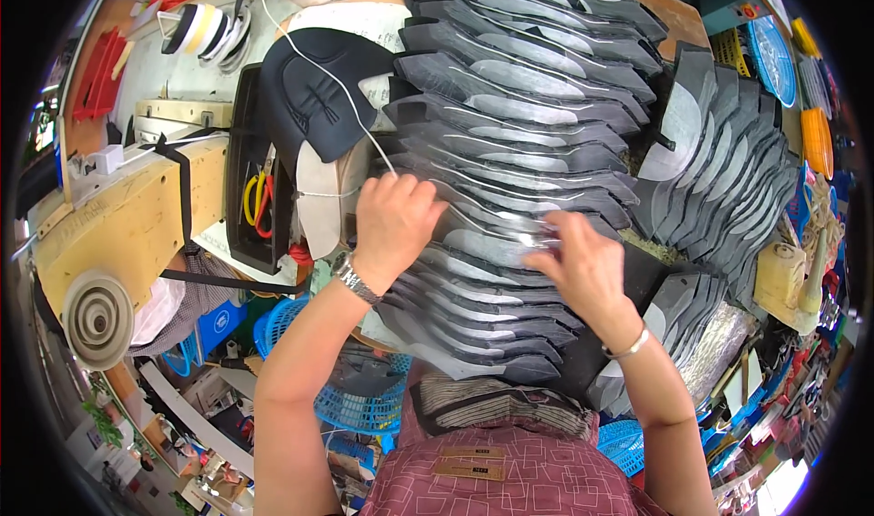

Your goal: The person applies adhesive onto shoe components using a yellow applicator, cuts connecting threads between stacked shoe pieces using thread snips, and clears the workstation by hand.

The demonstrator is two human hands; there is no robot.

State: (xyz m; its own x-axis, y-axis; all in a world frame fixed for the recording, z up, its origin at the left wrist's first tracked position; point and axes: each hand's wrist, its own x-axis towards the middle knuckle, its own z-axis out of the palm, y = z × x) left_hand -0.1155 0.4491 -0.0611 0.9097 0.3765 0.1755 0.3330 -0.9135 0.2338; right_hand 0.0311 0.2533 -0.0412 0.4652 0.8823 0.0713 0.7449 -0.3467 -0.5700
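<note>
Over the workbench, I'm resting my left hand [393,220] with fingers curled, pinching a thin white cord [350,106] that's running off toward eleven o'clock. My right hand [583,266] is lying loosely open on the overlapping dark leather pieces [510,106], gripping nothing. They're fanning in a row running twelve to six, tips pointing toward three. A second fan [728,161] is crowding the three o'clock side; little bare room is showing.

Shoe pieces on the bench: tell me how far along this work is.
Done, by the look of it: a long overlapping row of dark shoe pieces is laid out, with a second row to the right. In hand: the left hand pinches a white thread at the row's edge, while the right hand rests on a piece further down. Left: a black padded piece lies apart; how many remain can't be told.
</note>
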